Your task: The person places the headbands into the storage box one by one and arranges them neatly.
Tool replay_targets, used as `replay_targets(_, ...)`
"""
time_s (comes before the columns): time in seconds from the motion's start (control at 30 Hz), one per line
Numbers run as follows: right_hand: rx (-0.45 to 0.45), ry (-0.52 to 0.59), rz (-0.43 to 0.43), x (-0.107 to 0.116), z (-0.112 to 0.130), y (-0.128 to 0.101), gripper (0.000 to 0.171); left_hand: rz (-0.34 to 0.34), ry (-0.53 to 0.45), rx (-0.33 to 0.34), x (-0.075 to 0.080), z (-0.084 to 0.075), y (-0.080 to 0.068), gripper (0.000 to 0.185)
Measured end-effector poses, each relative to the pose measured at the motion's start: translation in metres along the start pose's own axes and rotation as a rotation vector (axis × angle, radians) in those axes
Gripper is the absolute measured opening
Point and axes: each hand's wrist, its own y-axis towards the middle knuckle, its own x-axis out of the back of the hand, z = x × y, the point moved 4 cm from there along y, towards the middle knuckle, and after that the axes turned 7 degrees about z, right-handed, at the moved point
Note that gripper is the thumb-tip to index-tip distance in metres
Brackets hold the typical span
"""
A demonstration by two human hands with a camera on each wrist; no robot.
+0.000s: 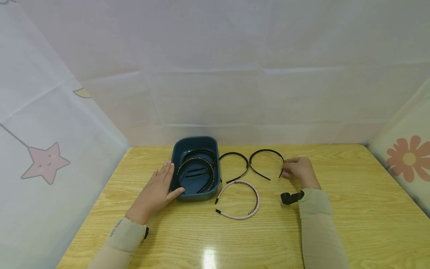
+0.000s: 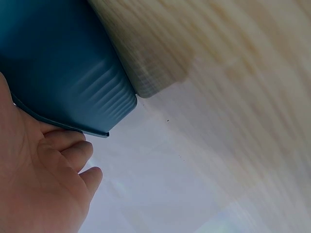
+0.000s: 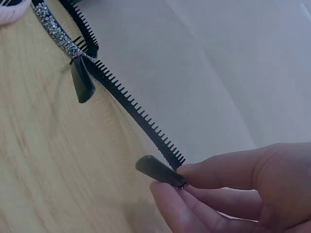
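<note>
A dark teal plastic bin (image 1: 179,155) stands on the wooden table (image 1: 352,209) and holds two dark headbands (image 1: 198,166). My left hand (image 1: 158,190) rests flat against the bin's left wall (image 2: 63,68), thumb at its front corner. Three headbands lie to the bin's right: a black toothed one (image 1: 236,164), a thin black one (image 1: 267,162) and a pink one (image 1: 240,200) nearer me. My right hand (image 1: 297,170) pinches one end of the thin black toothed headband (image 3: 136,114) between thumb and fingers.
White cloth walls (image 1: 215,74) close in the table at the back and on both sides, with a star print at left and a flower print at right. A black wrist-camera mount (image 1: 291,197) sits on my right sleeve.
</note>
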Motion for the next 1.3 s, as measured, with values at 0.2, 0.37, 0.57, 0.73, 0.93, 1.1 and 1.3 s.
replay_targets(0.2, 0.039, 0.021, -0.044, 0.002, 0.003, 0.0, 0.046, 0.008, 0.003, 0.006, 0.001, 0.0, 0.001, 0.097)
replay_targets(0.37, 0.079, 0.022, -0.092, 0.003, 0.008, 0.0, 0.046, 0.007, 0.003, 0.008, 0.002, 0.0, 0.001, 0.097)
replay_targets(0.57, 0.136, 0.064, -0.15, 0.0, 0.017, -0.001, 0.044, 0.007, 0.001, 0.006, 0.002, 0.0, 0.0, 0.098)
replay_targets(0.73, 0.163, 0.14, -0.158, -0.004, 0.022, -0.003, 0.043, -0.001, 0.003, 0.002, 0.001, 0.0, -0.001, 0.097)
replay_targets(0.93, 0.181, 0.235, -0.138, -0.006, 0.022, -0.004, 0.045, 0.003, -0.007, 0.0, -0.002, 0.0, -0.002, 0.097)
replay_targets(1.1, 0.223, 0.315, -0.116, -0.011, 0.026, -0.003, 0.046, -0.018, 0.001, -0.006, -0.003, 0.001, -0.001, 0.096)
replay_targets(1.3, 0.278, 0.381, -0.07, -0.023, 0.032, -0.007, 0.043, -0.018, 0.004, -0.008, -0.004, 0.003, 0.001, 0.096)
